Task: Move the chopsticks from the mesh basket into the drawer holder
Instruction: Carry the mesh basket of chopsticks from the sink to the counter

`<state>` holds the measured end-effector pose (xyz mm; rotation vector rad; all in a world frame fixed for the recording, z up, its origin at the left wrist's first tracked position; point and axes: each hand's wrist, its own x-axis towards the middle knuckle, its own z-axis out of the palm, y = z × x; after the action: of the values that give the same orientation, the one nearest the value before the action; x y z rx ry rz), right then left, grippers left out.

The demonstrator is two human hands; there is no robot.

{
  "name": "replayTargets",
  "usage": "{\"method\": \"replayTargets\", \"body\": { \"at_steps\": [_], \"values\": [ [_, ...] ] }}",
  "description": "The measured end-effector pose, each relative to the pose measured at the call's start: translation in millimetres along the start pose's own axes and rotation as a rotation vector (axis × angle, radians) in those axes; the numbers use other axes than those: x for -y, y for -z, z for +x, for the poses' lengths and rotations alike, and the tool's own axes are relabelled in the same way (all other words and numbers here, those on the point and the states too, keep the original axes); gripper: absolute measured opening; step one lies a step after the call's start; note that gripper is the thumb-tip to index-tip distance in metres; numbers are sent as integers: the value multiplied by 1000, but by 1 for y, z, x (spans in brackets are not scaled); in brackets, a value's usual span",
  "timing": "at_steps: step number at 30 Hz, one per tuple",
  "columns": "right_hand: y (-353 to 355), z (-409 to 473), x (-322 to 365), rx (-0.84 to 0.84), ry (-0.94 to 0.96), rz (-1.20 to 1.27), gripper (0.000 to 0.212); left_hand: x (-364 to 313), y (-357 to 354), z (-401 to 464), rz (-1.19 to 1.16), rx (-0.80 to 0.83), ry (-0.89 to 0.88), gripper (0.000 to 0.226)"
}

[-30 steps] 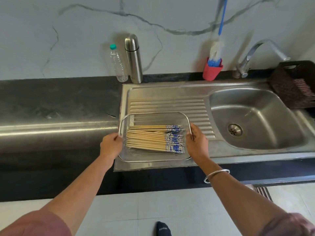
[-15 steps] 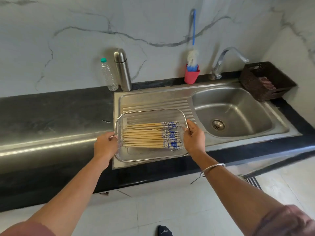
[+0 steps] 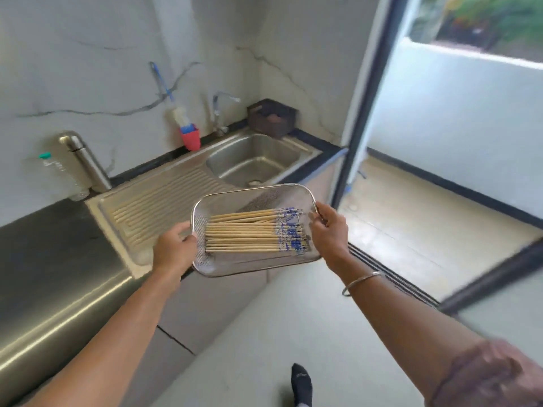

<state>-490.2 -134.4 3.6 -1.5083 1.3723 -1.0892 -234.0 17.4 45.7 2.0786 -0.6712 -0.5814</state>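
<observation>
Both arms are reaching forward, nearly straight, and are carrying the mesh basket (image 3: 232, 201) in the air, in front of the counter edge and off the drainboard (image 3: 158, 198). The left hand (image 3: 173, 251) is gripping the basket's left rim, thumb on top and fingers curled underneath. The right hand (image 3: 330, 230) is clasping the right rim near its far corner, with a metal bangle (image 3: 360, 282) sitting on that wrist. The chopsticks (image 3: 252, 232) are lying inside the basket in a loose bundle, running left to right, their blue-patterned ends pointing toward the right hand. The basket is sitting roughly level. Behind it, the sink basin (image 3: 258, 160) is lying well apart. The drawer holder is not appearing in this view.
</observation>
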Motion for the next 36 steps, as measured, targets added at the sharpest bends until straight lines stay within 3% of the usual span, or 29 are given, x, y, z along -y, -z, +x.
{"method": "replayTargets", "body": {
  "at_steps": [4, 11, 17, 22, 27, 36],
  "values": [
    [115, -60, -15, -179, -35, 12, 14, -35, -50, -68, 10, 154, -86, 30],
    [328, -190, -61, -586, -133, 75, 34, -84, -190, -219, -10, 537, -226, 21],
    [502, -343, -98, -967, -218, 16, 35, -116, -299, -414, -16, 961, -305, 17],
    [626, -494, -137, -1240, -334, 7, 40, -123, -354, -602, 82, 1204, -412, 30],
    [720, -640, -156, -1463, -424, -50, 43, -119, -387, -785, 115, 1431, -531, 23],
    [813, -869, -154, -1869, -536, -13, 45, -90, -434, -1078, 281, 1813, -729, 28]
  ]
}}
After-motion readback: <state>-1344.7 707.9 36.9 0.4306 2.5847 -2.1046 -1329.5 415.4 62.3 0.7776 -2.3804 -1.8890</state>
